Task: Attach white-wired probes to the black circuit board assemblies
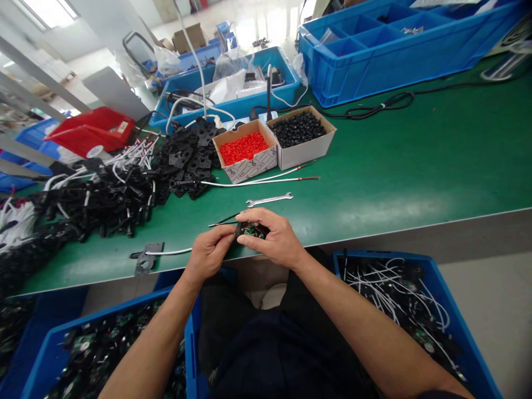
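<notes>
Close to the table's front edge, my right hand (277,237) grips a small green circuit board in a black housing (254,230), thumb below and fingers above. My left hand (211,250) is closed at the left end of this assembly, pinching a black part there; the fingertips hide its details. A white cable (172,252) runs from a flat black plate (148,258) toward my left hand, where it passes out of sight. Thin dark leads (224,223) stick out leftward above my left hand. Just beyond my hands lies an open-ended wrench (269,200).
Behind the wrench stand a box of red caps (245,149) and a box of black parts (299,130). White cables (266,180) lie before them. Black parts with cables (112,194) are heaped at left. Blue bins (451,293) flank my legs; a divided blue crate (374,72) stands behind.
</notes>
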`<action>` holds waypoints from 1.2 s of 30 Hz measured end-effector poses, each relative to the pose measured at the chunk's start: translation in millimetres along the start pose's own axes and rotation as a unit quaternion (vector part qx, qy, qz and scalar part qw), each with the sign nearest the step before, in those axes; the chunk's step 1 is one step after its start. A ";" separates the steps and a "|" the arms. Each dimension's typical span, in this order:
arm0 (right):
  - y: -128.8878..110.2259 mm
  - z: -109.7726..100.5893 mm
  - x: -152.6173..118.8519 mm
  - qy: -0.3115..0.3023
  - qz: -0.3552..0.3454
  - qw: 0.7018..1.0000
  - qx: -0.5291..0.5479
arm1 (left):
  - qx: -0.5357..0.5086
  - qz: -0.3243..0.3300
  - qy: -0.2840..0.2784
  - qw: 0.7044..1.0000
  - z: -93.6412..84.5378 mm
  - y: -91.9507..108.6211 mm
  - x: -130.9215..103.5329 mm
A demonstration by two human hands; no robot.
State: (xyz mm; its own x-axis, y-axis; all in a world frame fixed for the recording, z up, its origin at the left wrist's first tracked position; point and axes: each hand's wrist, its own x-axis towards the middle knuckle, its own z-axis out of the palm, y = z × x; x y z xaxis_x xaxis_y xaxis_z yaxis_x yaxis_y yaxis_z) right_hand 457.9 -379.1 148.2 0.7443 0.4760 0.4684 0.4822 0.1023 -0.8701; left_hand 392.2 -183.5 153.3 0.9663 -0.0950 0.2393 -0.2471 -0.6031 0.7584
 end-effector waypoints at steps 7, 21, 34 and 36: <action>0.2 -1.0 1.4 -0.002 0.000 1.000 0.004 | -0.004 0.003 -0.005 1.000 -1.7 0.0 -0.8; 1.4 -1.6 0.9 0.013 0.001 1.000 -0.009 | 0.015 -0.011 0.012 1.000 0.7 0.5 -1.5; 2.7 -0.4 0.7 0.010 -0.004 1.000 -0.013 | 0.031 -0.011 0.028 0.999 3.6 3.5 1.2; 2.7 -0.6 0.5 0.010 -0.005 1.000 -0.014 | 0.027 -0.010 0.025 0.999 3.0 4.7 1.4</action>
State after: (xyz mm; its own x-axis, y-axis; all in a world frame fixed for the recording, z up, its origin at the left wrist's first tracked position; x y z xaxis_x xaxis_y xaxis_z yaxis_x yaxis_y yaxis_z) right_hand 459.9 -379.1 146.2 0.7487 0.4569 0.4803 0.5017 0.0831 -0.8610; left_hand 392.5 -188.8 155.4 0.9656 -0.0438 0.2564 -0.2231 -0.6465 0.7295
